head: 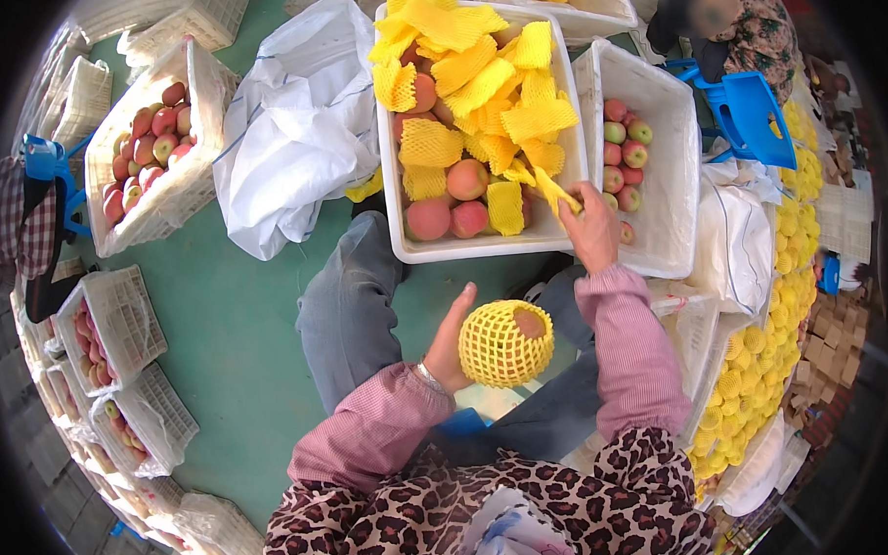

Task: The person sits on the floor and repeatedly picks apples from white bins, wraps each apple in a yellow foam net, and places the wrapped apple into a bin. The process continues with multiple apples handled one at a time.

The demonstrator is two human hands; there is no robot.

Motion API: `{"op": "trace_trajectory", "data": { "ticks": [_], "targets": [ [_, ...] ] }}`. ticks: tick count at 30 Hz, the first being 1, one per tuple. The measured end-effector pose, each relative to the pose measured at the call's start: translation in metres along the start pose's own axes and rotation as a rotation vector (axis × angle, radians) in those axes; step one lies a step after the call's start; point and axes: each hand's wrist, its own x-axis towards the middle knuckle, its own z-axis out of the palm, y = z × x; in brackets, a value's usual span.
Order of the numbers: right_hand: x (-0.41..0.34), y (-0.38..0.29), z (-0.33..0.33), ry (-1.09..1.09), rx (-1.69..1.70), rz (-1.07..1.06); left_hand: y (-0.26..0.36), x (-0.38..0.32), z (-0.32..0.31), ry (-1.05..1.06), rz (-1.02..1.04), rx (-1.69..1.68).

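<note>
My left hand [449, 347] holds an apple wrapped in a yellow foam net [503, 345] above my lap. A patch of the apple's skin [529, 324] shows through the net's opening. My right hand [590, 225] pinches the end of a flat yellow foam net sleeve [555, 193] at the right front corner of a white plastic crate [480, 250]. Inside that crate, many folded yellow foam sleeves [481, 67] lie over red apples [468, 180]. Bare apples [429, 219] show most along the crate's near side.
Right of it stands a tilted white crate [665, 189] with loose apples [625, 154]. A white woven sack [300, 136] lies left, beside another apple crate [155, 188]. Net-wrapped apples [755, 369] fill the far right. People sit near blue plastic chairs [757, 120]. The floor [226, 344] is green.
</note>
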Motion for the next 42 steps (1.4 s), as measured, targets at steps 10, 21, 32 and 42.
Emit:
{"op": "trace_trajectory", "data": {
  "ticks": [10,21,32,42],
  "targets": [
    [-0.228,-0.049,-0.042,-0.865,1.302,0.529,-0.031,-0.054,-0.041,0.25,-0.301,0.986],
    [-0.299,-0.047,-0.043,-0.996,1.087,0.434,-0.055,-0.09,-0.063,0.085,-0.397,1.359],
    [-0.277,-0.052,-0.03,-0.879,1.421,0.717,-0.062,-0.097,-0.028,0.18,-0.41,1.377],
    [-0.281,-0.13,-0.061,-0.259,0.534,-0.275,-0.056,-0.093,-0.075,0.158,-0.256,1.499]
  ]
}}
